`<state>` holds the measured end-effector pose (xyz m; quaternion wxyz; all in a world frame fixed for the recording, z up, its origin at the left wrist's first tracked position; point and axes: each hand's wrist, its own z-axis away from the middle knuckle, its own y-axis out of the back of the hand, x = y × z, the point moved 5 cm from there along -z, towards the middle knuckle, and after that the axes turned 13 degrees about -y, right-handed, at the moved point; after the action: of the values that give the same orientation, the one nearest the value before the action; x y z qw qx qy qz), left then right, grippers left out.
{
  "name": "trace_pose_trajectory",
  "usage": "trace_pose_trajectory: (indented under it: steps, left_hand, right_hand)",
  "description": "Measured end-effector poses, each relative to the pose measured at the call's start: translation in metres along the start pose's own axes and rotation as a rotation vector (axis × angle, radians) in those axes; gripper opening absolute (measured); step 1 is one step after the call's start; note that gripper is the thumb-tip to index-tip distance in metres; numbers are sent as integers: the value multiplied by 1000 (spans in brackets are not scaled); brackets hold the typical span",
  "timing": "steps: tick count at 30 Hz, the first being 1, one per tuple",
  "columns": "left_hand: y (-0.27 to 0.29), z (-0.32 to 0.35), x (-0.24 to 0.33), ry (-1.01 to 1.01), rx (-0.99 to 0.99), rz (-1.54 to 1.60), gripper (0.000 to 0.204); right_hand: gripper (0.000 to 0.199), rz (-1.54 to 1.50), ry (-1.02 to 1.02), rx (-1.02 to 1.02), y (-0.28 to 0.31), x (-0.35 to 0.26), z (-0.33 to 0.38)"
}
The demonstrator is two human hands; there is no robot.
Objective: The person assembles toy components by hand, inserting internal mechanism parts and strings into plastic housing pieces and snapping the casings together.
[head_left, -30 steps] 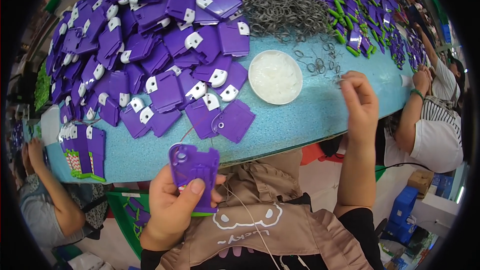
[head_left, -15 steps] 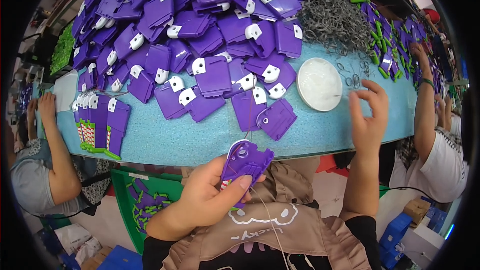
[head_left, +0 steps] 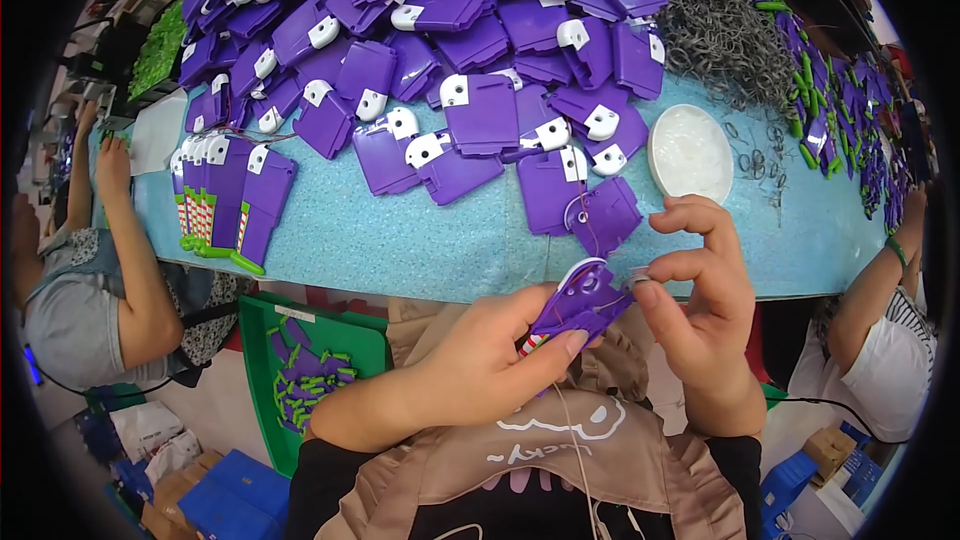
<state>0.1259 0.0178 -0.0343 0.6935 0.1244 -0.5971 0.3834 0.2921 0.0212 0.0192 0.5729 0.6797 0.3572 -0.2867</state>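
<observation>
My left hand (head_left: 475, 345) grips a purple plastic shell (head_left: 583, 302) just past the table's near edge. The shell's hollow inner face shows, with a rounded white end, thin wires and a red-and-white striped piece by my fingers. My right hand (head_left: 708, 325) is beside the shell's right edge, its thumb and forefinger pinching a tiny pale piece (head_left: 638, 276) too small to name. Beyond them lies another open purple shell half (head_left: 608, 215), thin wires over it. A round white dish (head_left: 690, 155) stands just behind my right hand.
A large heap of purple shells with white corners (head_left: 480, 115) covers the far table. Assembled purple pieces with green ends (head_left: 225, 200) stand fanned at left. Dark grey rings (head_left: 725, 30) lie in a tangled pile. A green bin (head_left: 255, 340) sits below; co-workers flank me.
My right hand has come down and left from near the dish to the shell's edge. My view has shifted, so the table's contents appear further right at the dish side.
</observation>
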Motion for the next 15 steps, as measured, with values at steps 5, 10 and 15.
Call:
trace_pose_trajectory:
  steps: [5,10,15]
  left_hand:
    - [-7,-4,-2,58,-42,81,25]
    - [-9,-5,1,25,-78,61,22]
    - [-9,-1,-2,-21,-140,-54,17]
  right_hand:
    - [22,-43,41,-12,-10,-4,-7]
    - [20,10,228,-38,-10,-9,-11]
    - [20,-73,-23,-390,-31,-7,-8]
